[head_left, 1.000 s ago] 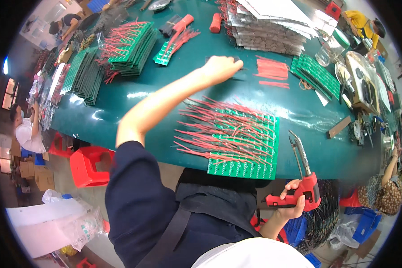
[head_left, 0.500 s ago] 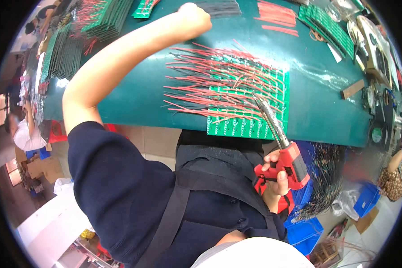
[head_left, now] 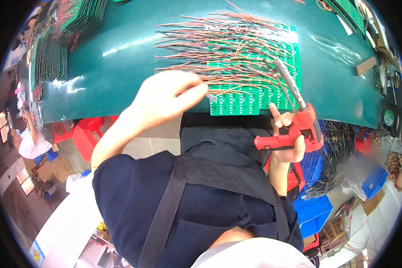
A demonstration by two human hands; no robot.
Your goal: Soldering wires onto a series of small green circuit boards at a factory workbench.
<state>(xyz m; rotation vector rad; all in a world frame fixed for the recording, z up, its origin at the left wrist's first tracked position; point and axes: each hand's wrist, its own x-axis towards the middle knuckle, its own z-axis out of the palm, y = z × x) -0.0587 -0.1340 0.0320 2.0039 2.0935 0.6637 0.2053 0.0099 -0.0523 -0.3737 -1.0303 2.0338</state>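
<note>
Far left, a stack of green boards (head_left: 51,60) sits on the table (head_left: 102,96); the one behind it is cut off at the top. Left hand (head_left: 165,91): fingers pinched on a small greyish piece (head_left: 211,97) (wire end? too blurred to call), just beside the near-left corner of the green circuit board (head_left: 236,106). Board lies flat at the table's front edge, probably for reach. Red and dark wires (head_left: 183,38) run across it, free ends past its left edge, likely to leave them accessible. Right hand (head_left: 285,119): fingers wrapped round the red soldering gun (head_left: 307,127), barrel angled up-left over the board, presumably so the tip meets it. Can't tell if it touches. Wires hide most joints; the left palm is out of sight.
</note>
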